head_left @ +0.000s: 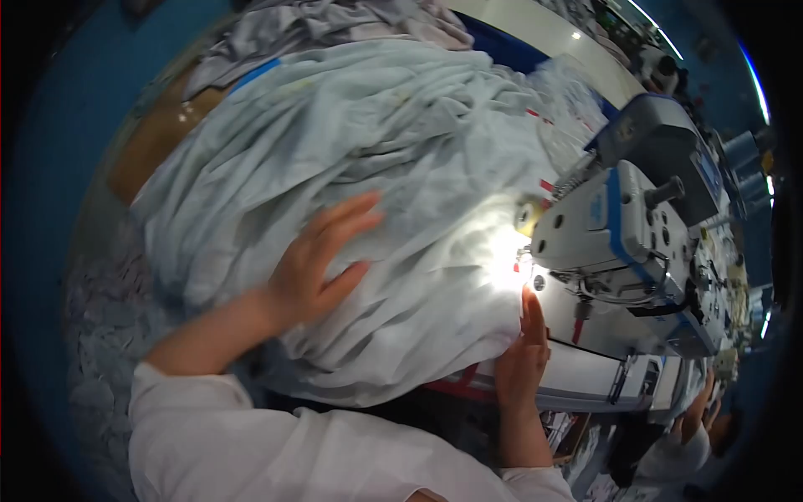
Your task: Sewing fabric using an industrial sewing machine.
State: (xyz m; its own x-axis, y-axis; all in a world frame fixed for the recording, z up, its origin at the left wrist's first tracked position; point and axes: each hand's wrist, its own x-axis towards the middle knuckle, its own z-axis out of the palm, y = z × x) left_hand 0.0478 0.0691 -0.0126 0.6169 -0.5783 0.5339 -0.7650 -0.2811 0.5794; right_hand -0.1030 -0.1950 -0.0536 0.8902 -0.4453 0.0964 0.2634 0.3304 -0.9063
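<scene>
Cloth [418,167]: lay in a broad heap beneath the left hand [309,268] and to the left of the right hand [524,351], its right side reaching the lit spot [502,261] by the machine [602,226]; no single long axis could be told among the folds.
Cloth's look: pale grey-green, limp and deeply creased, bleached nearly white where the light struck.
Machine: stood to the cloth's right, white and grey with a blue stripe.
Pile [335,29]: lay beyond the cloth's far side, greyer and crumpled.
Left hand: was open, fingers parted, over the cloth's near half; pressing or hovering could not be told.
Right hand: was the nearer to the lit spot, just below it at the cloth's edge, fingers extended toward it; whether they pinched cloth could not be told.
Lit spot: glared, hiding detail.
</scene>
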